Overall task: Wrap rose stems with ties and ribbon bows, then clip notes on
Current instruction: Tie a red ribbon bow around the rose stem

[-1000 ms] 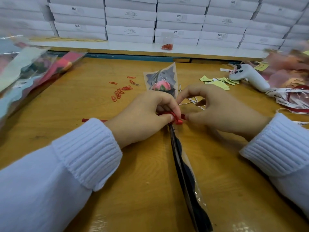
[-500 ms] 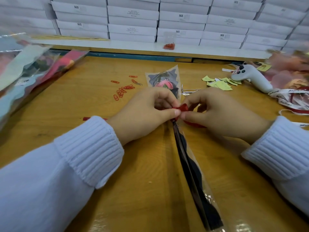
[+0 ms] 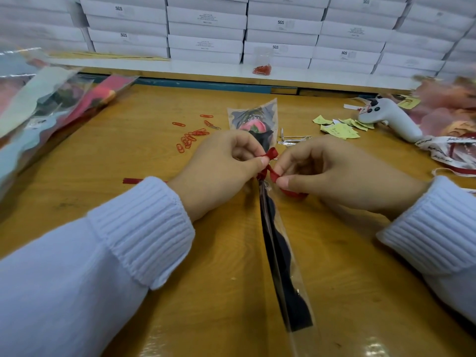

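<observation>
On tabletop (image 3: 144, 155), left hand (image 3: 219, 171), right hand (image 3: 334, 173) each pinch red bow (image 3: 271, 153) loop on wrapped rose (image 3: 253, 124) (uneven pull could undo knot).

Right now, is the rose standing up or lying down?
Lying down. The wrapped rose lies flat along the table, bloom end farthest, while the left hand and right hand pinch its red ribbon.
</observation>
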A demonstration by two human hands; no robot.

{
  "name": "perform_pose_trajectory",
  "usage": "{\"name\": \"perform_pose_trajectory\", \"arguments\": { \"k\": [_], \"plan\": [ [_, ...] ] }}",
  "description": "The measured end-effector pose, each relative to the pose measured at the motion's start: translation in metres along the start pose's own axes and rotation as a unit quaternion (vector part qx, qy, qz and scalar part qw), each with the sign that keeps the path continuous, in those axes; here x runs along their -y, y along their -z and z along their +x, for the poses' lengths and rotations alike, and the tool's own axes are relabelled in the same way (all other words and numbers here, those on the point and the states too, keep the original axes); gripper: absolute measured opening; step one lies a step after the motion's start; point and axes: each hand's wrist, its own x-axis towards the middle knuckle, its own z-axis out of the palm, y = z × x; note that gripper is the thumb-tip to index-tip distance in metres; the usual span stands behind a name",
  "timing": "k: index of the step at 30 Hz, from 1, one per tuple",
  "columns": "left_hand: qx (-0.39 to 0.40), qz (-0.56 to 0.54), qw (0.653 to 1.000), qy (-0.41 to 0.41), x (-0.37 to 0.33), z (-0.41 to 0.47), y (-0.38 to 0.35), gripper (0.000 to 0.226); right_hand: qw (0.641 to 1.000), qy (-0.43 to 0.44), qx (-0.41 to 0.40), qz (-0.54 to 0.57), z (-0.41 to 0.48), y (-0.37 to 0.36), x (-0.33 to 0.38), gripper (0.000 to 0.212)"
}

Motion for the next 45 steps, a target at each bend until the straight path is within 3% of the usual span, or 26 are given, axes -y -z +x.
{"name": "perform_pose_trajectory", "arguments": {
  "k": [7,13,20,25,30,37,45],
  "plan": [
    [-0.028,-0.028,0.999,0.018,0.0,0.0,0.0,0.009,0.993,0.077,-0.075,-0.046,-0.002,-0.004,0.007,0.007],
    [0.002,-0.066,0.997,0.049,-0.001,-0.001,-0.001,0.007,0.994,0.082,-0.069,-0.029,0.0,-0.009,0.005,0.007],
    [0.013,-0.09,0.995,0.052,-0.001,0.0,0.0,0.007,0.967,0.154,-0.191,-0.064,0.003,-0.019,0.005,0.013],
    [-0.003,-0.057,0.998,0.039,-0.001,-0.002,-0.002,0.01,0.975,0.106,-0.193,-0.042,0.003,-0.019,0.006,0.012],
    [0.003,-0.039,0.999,0.024,-0.001,-0.002,0.0,0.011,0.976,0.065,-0.17,-0.122,0.004,-0.021,0.005,0.01],
    [0.016,0.032,0.999,-0.015,-0.002,-0.003,-0.003,0.006,0.982,-0.049,-0.177,0.03,0.007,-0.025,0.0,0.042],
    [0.009,0.048,0.999,-0.02,-0.006,-0.003,-0.003,0.011,0.987,-0.08,-0.138,0.005,0.008,-0.023,0.005,0.015]
  ]
}}
